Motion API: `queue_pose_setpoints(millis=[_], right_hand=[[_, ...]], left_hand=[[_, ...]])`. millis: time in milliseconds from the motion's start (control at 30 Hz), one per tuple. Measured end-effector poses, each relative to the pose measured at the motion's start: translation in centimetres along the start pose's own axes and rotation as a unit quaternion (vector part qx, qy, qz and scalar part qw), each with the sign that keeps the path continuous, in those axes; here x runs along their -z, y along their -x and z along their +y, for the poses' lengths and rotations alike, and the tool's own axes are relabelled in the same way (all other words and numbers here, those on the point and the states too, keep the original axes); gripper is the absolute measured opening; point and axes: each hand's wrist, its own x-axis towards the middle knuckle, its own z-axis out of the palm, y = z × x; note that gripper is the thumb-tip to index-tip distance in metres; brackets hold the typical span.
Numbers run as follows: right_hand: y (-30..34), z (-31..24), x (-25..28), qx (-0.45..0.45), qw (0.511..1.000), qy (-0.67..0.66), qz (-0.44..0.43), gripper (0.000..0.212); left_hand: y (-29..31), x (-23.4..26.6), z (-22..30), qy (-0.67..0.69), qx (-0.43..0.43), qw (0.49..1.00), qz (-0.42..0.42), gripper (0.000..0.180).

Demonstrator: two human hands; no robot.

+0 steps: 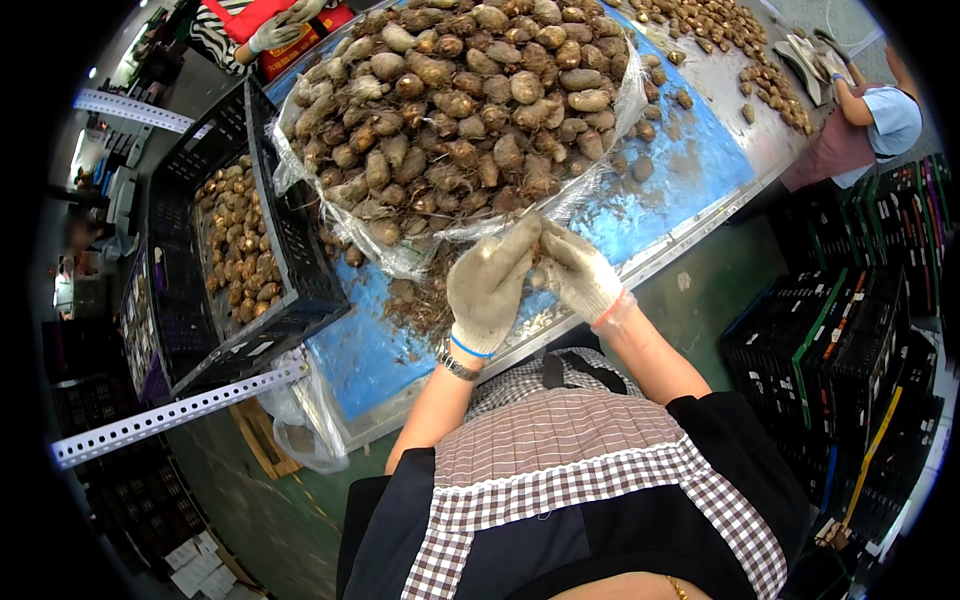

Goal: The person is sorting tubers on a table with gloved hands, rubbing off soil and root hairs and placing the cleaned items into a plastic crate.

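Both my hands wear pale, soiled knit gloves and come together over the near edge of the blue-covered table (pixel 385 370). My left hand (pixel 490 285) is closed, its fingertips meeting those of my right hand (pixel 580 272), which is closed as well. Whatever lies between them is mostly hidden by the gloves. Just beyond my fingers rises a big heap of brown, hairy taro corms (pixel 470 110), resting on clear plastic sheeting (pixel 405 262). Root hairs and dirt scraps (pixel 425 310) lie beside my left hand.
A black crate (pixel 305 290) of taro corms stands at the table's left, near a perforated metal bar (pixel 180 412). Stacked black crates (pixel 800 350) stand at right. Gloved co-workers work at far left (pixel 275 35) and far right (pixel 865 110). More corms (pixel 775 95) lie beyond.
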Motion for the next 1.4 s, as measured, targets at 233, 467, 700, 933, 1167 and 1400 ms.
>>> queue_pose_setpoints(millis=[233, 467, 700, 933, 1167, 1400], right_hand=[[-0.5, -0.1, 1.9, -0.009, 0.968, -0.252, 0.009, 0.038], [-1.8, -2.7, 4.6, -0.049, 0.934, -0.355, 0.004, 0.038], [-2.1, -8.7, 10.3, 0.028, 0.957, -0.283, 0.063, 0.028], [-0.8, -17.1, 26.3, 0.166, 0.959, -0.215, 0.078, 0.044], [-2.4, -11.5, 12.7, 0.031, 0.997, -0.034, 0.056, 0.056], [-3.3, -4.1, -1.0, -0.125, 0.904, 0.407, -0.042, 0.042]], left_hand=[[-0.7, -3.4, -0.3, 0.143, 0.039, 0.986, 0.071, 0.020], [-2.0, -3.5, -0.2, 0.097, 0.113, 0.989, 0.022, 0.014], [0.2, -3.3, -3.1, 0.070, 0.201, 0.972, 0.095, 0.011], [4.5, 2.0, -7.0, 0.040, 0.345, 0.898, 0.271, 0.024], [8.2, 2.1, -7.1, -0.162, 0.370, 0.914, -0.032, 0.030], [7.4, 0.5, -9.4, -0.220, 0.354, 0.905, -0.080, 0.027]])
